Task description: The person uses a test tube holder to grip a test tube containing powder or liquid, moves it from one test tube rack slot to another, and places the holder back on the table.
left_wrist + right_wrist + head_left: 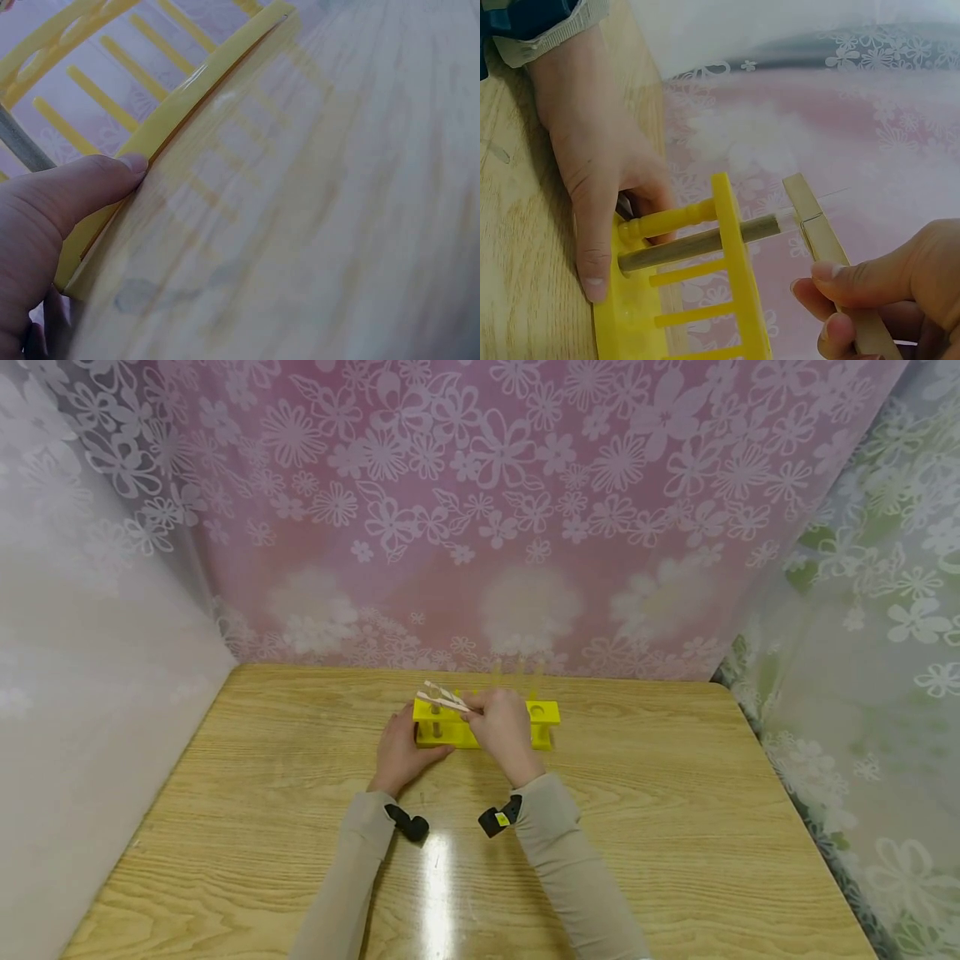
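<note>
A yellow test tube rack (483, 740) stands on the table. My left hand (401, 750) grips its left end, the thumb (94, 184) on the front edge of the base and the fingers behind. In the leftmost hole stands a test tube (679, 250) with grey-brown contents and a clear upper part. My right hand (504, 727) holds a wooden test tube clamp (821, 232) above the rack. The clamp's head is at the tube's clear upper part; in the head view its two arms look spread. Whether they press the glass I cannot tell.
Several yellow pegs (520, 673) rise along the rack's back. The wood-grain table (285, 827) stretches to both sides and toward me. A pink flowered curtain (450, 527) hangs behind the table, with pale sheets at left and right.
</note>
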The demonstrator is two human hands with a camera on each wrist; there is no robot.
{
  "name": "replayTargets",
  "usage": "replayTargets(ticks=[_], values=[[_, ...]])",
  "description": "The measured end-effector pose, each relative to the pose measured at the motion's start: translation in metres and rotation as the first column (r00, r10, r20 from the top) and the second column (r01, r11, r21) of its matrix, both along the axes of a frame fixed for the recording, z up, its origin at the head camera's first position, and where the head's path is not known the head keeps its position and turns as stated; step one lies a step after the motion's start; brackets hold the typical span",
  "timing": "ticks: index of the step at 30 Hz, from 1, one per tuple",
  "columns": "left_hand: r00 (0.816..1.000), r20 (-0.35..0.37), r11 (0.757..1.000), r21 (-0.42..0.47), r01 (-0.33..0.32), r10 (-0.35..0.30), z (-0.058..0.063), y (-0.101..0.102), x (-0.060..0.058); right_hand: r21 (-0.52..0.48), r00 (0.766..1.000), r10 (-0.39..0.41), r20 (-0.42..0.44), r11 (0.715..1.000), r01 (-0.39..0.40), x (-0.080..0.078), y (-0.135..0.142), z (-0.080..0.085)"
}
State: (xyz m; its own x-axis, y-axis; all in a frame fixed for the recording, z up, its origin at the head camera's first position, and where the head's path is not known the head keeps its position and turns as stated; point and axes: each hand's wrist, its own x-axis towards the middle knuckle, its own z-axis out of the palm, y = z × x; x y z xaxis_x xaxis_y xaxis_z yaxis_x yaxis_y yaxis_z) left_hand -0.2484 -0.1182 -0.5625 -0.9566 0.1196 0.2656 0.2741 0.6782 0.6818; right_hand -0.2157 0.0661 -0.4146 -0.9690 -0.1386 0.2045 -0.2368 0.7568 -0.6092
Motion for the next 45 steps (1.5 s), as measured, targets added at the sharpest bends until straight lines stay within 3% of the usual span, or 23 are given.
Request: replayTargets(ticks=[16,33,45], values=[[1.000,-0.019,1.000,0.000,0.003,-0.003,0.000,0.000,0.000,0.024,0.999,-0.027,0.028,0.999,0.026,-0.002,-0.002,-0.013],[1.000,-0.011,1.000,-0.002,0.002,-0.002,-0.002,0.001,-0.001,0.040,0.994,-0.045,0.104,0.998,0.041,-0.001,-0.006,-0.012],[1.000,-0.026,1.000,0.003,0.009,-0.009,0.000,0.001,0.000,0.049,0.999,-0.014,0.044,0.999,0.012,-0.003,-0.003,-0.013]])
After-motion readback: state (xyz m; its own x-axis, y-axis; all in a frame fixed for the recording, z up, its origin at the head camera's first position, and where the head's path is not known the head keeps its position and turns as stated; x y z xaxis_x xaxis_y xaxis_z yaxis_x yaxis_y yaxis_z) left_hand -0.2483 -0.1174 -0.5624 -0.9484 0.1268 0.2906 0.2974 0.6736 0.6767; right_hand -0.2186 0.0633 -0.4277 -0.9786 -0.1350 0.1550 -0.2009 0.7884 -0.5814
